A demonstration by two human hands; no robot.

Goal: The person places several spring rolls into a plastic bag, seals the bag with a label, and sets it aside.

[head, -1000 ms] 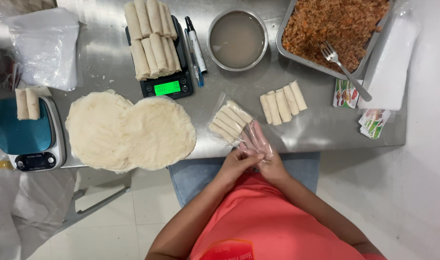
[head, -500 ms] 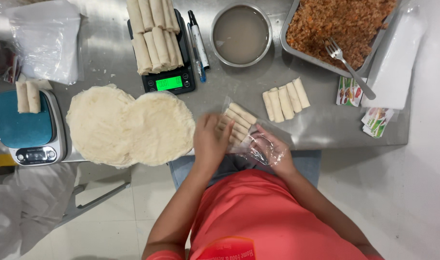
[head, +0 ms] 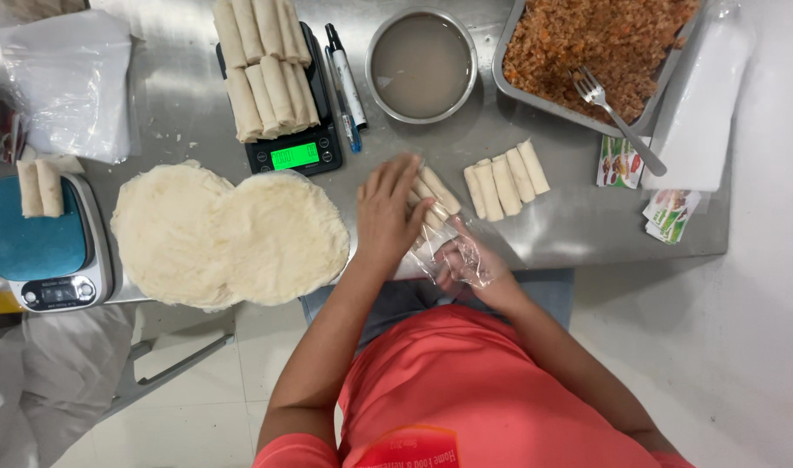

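left hand [head: 388, 212] lies flat, fingers spread; right hand [head: 466, 264] curls closed.

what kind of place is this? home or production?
Probably a small food-production kitchen. A stainless steel table holds two digital scales, one stacked with spring rolls, plus a large tray of minced filling. The left hand presses rolls in a clear bag.

Left hand [head: 389, 212] flat on bagged rolls [head: 434, 192], right hand [head: 462, 267] gripping clear bag [head: 466, 256], steel table [head: 552, 225]

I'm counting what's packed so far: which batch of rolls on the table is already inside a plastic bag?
The batch under the left hand, in the clear bag the right hand pinches. The loose rolls beside it lie bare.
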